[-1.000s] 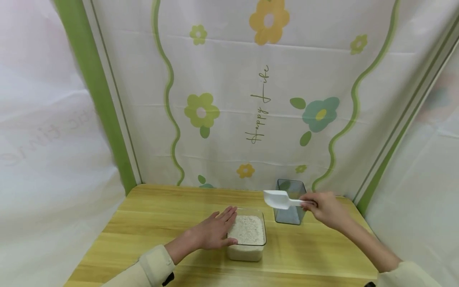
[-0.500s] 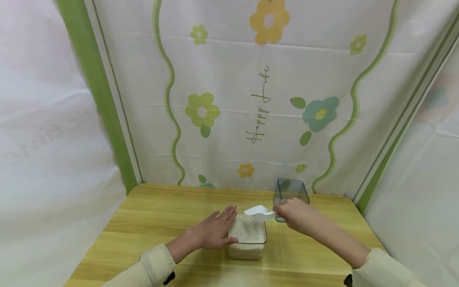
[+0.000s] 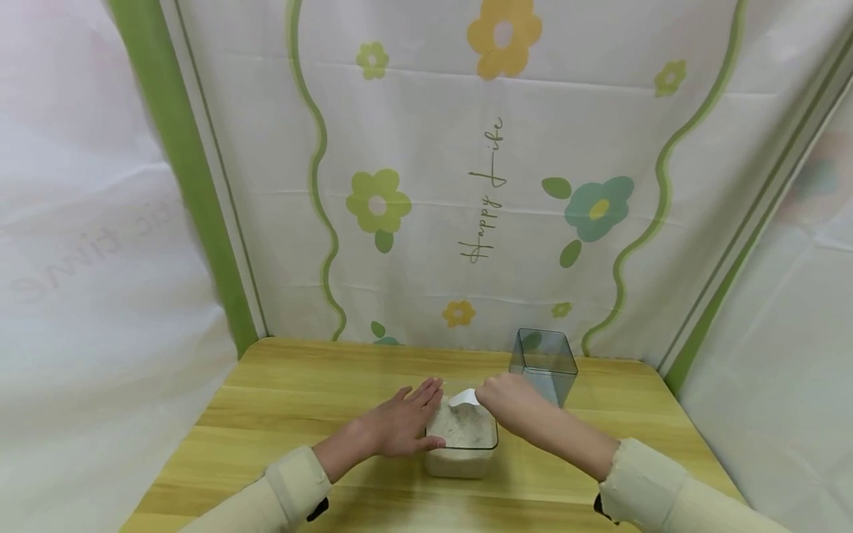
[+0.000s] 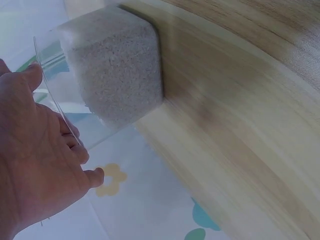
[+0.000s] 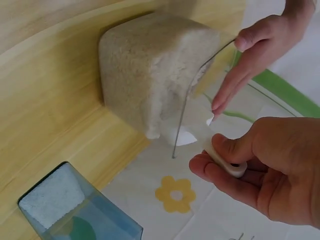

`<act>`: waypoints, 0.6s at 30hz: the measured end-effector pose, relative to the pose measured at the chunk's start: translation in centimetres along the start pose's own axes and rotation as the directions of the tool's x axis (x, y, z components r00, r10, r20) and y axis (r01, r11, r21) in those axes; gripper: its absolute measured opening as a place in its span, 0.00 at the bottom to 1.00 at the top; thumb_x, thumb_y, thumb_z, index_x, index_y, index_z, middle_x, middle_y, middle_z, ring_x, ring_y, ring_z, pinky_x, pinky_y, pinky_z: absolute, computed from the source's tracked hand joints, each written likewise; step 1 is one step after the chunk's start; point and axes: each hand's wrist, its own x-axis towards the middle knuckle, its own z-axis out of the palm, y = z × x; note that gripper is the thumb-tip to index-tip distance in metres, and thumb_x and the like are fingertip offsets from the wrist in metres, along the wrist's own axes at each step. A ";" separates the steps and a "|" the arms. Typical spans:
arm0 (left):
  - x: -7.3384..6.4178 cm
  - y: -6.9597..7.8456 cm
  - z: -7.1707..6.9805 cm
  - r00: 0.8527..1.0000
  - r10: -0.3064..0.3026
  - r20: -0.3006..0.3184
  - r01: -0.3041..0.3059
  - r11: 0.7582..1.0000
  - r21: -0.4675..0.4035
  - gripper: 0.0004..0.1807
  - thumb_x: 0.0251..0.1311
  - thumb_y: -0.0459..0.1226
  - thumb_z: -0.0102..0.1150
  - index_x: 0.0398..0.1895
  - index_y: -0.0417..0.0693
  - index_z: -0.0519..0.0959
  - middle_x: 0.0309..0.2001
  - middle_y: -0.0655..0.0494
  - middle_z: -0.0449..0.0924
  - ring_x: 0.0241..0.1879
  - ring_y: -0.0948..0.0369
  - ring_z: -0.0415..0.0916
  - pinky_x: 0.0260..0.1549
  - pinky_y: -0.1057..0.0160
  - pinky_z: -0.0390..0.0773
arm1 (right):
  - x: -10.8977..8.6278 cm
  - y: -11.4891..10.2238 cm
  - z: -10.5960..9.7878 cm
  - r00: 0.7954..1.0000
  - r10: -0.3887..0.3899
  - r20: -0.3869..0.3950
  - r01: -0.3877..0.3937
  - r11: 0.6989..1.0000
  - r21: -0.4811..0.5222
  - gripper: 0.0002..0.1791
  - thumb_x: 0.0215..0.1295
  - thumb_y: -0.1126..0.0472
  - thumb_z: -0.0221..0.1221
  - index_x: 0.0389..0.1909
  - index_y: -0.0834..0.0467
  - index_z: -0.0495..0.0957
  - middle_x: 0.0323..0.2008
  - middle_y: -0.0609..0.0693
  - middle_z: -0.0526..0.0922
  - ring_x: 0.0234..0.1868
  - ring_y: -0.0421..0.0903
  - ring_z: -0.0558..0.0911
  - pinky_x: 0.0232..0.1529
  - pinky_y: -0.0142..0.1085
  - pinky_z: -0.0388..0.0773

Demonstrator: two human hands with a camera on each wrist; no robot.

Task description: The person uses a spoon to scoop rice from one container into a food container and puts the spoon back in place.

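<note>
A clear square container (image 3: pixel 460 465) with pale, fine grain (image 3: pixel 461 428) filling its lower part stands on the table. My left hand (image 3: pixel 405 423) rests on its left rim, fingers straight and thumb spread toward the front; the left wrist view shows the fingertips over the rim (image 4: pixel 55 104). My right hand (image 3: pixel 512 400) grips the handle (image 5: pixel 227 162) of a white scoop (image 3: pixel 463 398). The scoop's head dips inside the container's mouth, partly hidden by the wall in the right wrist view.
A bluish transparent container (image 3: pixel 565 386) stands behind and right of the first one, with a layer of pale grain (image 5: pixel 55 195) at its bottom. The wooden table (image 3: pixel 300 377) ends at a flower-printed curtain (image 3: pixel 413 148), with further curtains on both sides.
My right hand has brought the scoop left from in front of the bluish container and down into the clear one. The left hand has stayed on the rim.
</note>
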 end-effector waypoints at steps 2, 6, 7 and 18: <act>0.0 0.0 0.0 1.000 0.002 -0.001 -0.002 1.000 -0.004 0.48 0.72 0.67 0.33 0.81 0.43 0.45 0.82 0.50 0.36 0.81 0.56 0.35 0.75 0.45 0.55 | 0.5 0.0 0.4 1.000 0.016 0.008 -0.016 1.000 -0.003 0.17 0.56 0.73 0.67 0.15 0.54 0.75 0.15 0.46 0.74 0.15 0.38 0.66 0.15 0.31 0.63; 0.0 -0.1 0.0 1.000 0.003 0.000 -0.003 1.000 -0.010 0.48 0.72 0.66 0.34 0.81 0.43 0.46 0.82 0.50 0.36 0.81 0.56 0.35 0.75 0.45 0.55 | 1.1 0.2 0.9 0.999 0.037 -0.022 -0.038 0.998 -0.049 0.19 0.55 0.73 0.68 0.13 0.54 0.74 0.13 0.47 0.72 0.15 0.38 0.65 0.14 0.31 0.65; 0.0 -0.1 -0.1 1.000 0.005 -0.001 -0.005 1.000 -0.006 0.47 0.72 0.66 0.35 0.81 0.43 0.46 0.82 0.50 0.37 0.81 0.55 0.35 0.75 0.45 0.55 | 1.2 0.3 1.0 0.999 0.039 -0.031 -0.041 0.997 -0.064 0.20 0.55 0.73 0.68 0.12 0.54 0.73 0.12 0.47 0.71 0.14 0.37 0.64 0.13 0.31 0.66; 0.0 0.1 -0.5 1.000 0.001 0.006 -0.001 1.000 -0.024 0.47 0.72 0.65 0.37 0.80 0.42 0.47 0.82 0.48 0.38 0.81 0.55 0.37 0.74 0.45 0.57 | 2.0 2.1 0.8 0.987 -0.004 0.159 -0.028 0.979 0.200 0.25 0.61 0.70 0.66 0.11 0.53 0.64 0.11 0.42 0.56 0.15 0.36 0.54 0.18 0.28 0.52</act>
